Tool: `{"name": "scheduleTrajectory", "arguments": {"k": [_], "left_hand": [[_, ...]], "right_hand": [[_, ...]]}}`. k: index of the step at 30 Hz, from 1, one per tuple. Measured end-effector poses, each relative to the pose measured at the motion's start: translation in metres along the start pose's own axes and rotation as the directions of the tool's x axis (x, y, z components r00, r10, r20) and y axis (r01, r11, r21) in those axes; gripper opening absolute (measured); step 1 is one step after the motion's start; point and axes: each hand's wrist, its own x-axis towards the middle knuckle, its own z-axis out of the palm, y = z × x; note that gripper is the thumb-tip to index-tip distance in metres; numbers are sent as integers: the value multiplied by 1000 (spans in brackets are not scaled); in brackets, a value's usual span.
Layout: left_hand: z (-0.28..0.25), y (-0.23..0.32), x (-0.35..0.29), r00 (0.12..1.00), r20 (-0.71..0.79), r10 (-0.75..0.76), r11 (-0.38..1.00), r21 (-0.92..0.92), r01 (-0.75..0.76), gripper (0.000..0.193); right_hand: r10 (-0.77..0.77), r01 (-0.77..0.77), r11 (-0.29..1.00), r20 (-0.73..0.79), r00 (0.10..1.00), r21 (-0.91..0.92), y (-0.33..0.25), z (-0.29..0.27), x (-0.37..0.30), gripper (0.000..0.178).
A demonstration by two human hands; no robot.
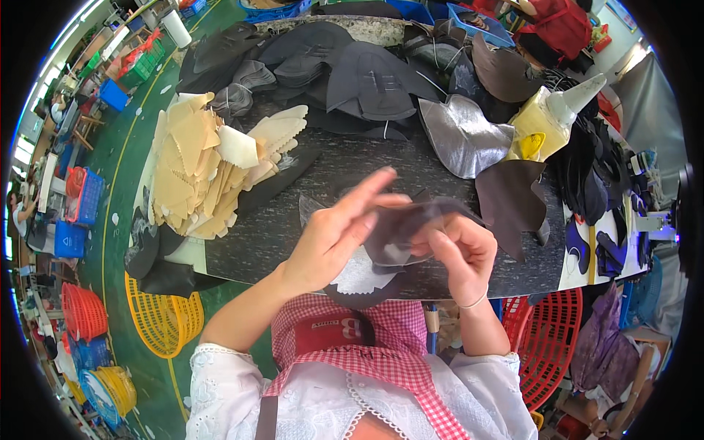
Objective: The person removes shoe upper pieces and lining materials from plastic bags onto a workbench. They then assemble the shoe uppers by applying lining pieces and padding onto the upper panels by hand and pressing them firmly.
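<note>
Above the near edge of the black worktable (367,158), my right hand (463,253) pinches a dark, curved leather-like piece (392,231), smeared by motion. My left hand (330,235) is beside its left side, fingers stretched and apart; whether they touch it I cannot tell. Below, at the table edge, lies a silvery piece with a zigzag edge (359,273), partly on a dark piece. To the left rises a heap of beige zigzag-edged pieces (194,165). To the right lie a shiny grey cut piece (466,136) and a dark brown one (511,202).
Stacks of black cut pieces (374,81) line the far side. A yellowish glue bottle with a white nozzle (546,121) leans at the right, among black pieces (594,165). A yellow basket (165,315) and a red basket (550,345) stand below the table's near edge.
</note>
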Motion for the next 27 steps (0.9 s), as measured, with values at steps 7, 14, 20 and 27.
{"name": "scheduleTrajectory", "arguments": {"k": [7, 14, 20, 27], "left_hand": [[15, 13, 22, 990, 68, -127, 982, -130, 135, 29], [38, -5, 29, 801, -342, 492, 846, 403, -348, 9], [41, 16, -13, 881, -328, -341, 685, -729, -6, 12], [-20, 25, -27, 785, -280, -552, 499, -866, 42, 25]], "right_hand": [[-222, 289, 843, 196, 955, -454, -12, 17, 12, 21], [-31, 80, 973, -224, 974, 214, 22, 48, 6, 27], [-330, 124, 807, -266, 906, -577, 20, 15, 22, 4], [-289, -196, 675, -499, 817, -711, 19, -103, -5, 17]]}}
